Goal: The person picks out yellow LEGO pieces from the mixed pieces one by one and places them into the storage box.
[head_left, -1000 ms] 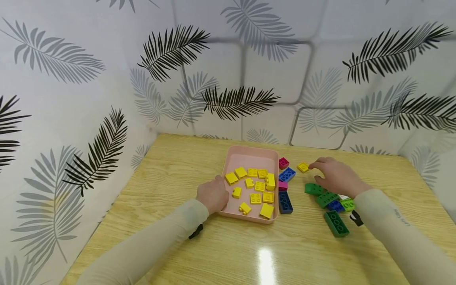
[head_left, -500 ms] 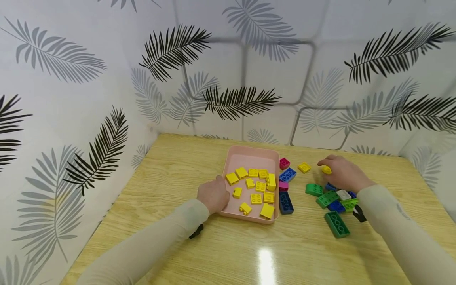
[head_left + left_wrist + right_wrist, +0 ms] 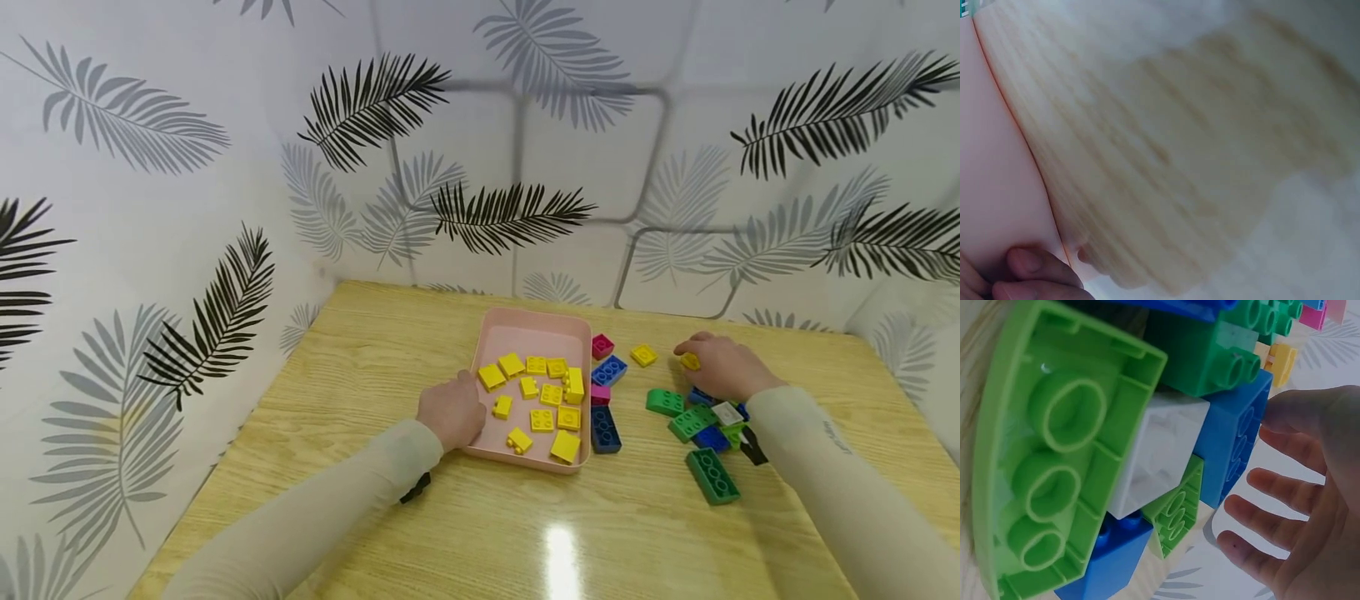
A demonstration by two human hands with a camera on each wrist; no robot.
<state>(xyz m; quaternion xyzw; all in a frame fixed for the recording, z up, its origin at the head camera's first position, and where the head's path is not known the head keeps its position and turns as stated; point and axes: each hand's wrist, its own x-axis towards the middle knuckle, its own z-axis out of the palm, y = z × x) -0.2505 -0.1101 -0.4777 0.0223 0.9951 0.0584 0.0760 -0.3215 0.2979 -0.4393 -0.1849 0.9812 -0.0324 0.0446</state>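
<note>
A pink tray point(image 3: 525, 337) holds several yellow bricks point(image 3: 566, 447). My left hand point(image 3: 452, 410) grips its left side; in the left wrist view, curled fingers point(image 3: 1038, 275) lie against the tray wall point(image 3: 1004, 156). Behind a pile of coloured bricks, my right hand point(image 3: 723, 367) pinches a yellow brick point(image 3: 690, 361) between thumb and index finger. From the right wrist, the hand point(image 3: 1310, 469) appears beside a blue brick point(image 3: 1235, 437), its other fingers loosely extended; the pinched brick is hard to make out there. Left of that hand lies another yellow brick point(image 3: 643, 355).
Around the right forearm lie a green brick point(image 3: 693, 423), a white brick point(image 3: 726, 413) and a dark green brick point(image 3: 712, 477). Along the tray's right side are a red brick point(image 3: 602, 346), a blue brick point(image 3: 609, 371), a magenta brick point(image 3: 600, 395) and a navy brick point(image 3: 605, 430).
My right hand has moved right, from beside one yellow brick to another that has come into view at its fingers. The left hand and tray keep their place.
</note>
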